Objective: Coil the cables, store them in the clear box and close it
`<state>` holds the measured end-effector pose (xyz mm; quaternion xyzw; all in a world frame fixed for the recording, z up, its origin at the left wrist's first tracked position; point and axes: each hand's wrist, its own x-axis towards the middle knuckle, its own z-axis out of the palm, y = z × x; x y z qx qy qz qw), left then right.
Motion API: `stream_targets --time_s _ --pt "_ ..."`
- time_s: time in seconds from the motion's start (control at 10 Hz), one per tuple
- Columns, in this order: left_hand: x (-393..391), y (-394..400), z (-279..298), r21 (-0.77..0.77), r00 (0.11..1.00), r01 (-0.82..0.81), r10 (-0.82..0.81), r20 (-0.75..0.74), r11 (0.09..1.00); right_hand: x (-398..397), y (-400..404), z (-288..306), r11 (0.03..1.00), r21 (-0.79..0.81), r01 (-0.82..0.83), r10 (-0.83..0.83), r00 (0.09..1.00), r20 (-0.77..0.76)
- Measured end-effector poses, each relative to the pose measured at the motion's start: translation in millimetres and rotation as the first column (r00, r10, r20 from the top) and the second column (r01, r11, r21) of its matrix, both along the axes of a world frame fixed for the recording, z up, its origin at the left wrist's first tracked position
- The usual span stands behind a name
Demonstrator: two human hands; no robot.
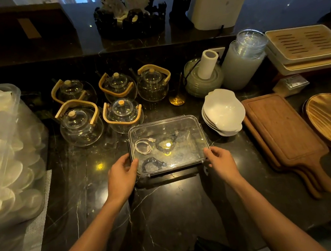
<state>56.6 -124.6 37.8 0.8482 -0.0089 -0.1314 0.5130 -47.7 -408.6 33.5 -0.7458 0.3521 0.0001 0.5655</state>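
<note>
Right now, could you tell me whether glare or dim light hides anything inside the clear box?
Head view: a ceiling-light reflection glares on the clear box lid, washing out the middle of one black cable; the white cable reads clearly; the other black cable blends into the dark countertop. Wide-angle distortion bends the edges.

There is one view only, from a wide-angle camera worn on the head, so no second view shares the scene. It looks forward and steeply down onto the dark counter (169,207) from the person's standing side. Both forearms enter from the bottom edge and reach away from the lens to the hands at mid-frame, near the camera. The box (168,145) sits close to the picture's centre. The far edge of the counter and a raised ledge (69,47) fill the top. Straight lines bow toward the borders.
</note>
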Motion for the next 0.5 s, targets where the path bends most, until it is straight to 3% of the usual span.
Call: stream_targets --time_s 0.1,0.2,0.4,0.5 --pt "0 -5 3 0.191 0.986 0.059 -0.086 0.139 0.980 0 2 6 0.980 -0.177 -0.086 0.077 0.995 -0.056" --pt "2 -18 4 0.405 0.900 0.198 -0.330 0.286 0.893 0 6 20 0.732 -0.596 -0.332 0.322 0.938 -0.128" --pt "-10 -42 6 0.607 0.808 0.298 -0.533 0.249 0.736 1 19 25 0.576 -0.629 -0.522 0.469 0.841 -0.269" --pt "-1 -62 20 0.722 0.777 0.393 -0.625 0.070 0.569 5 10 31 0.516 -0.647 -0.561 0.500 0.811 -0.305"
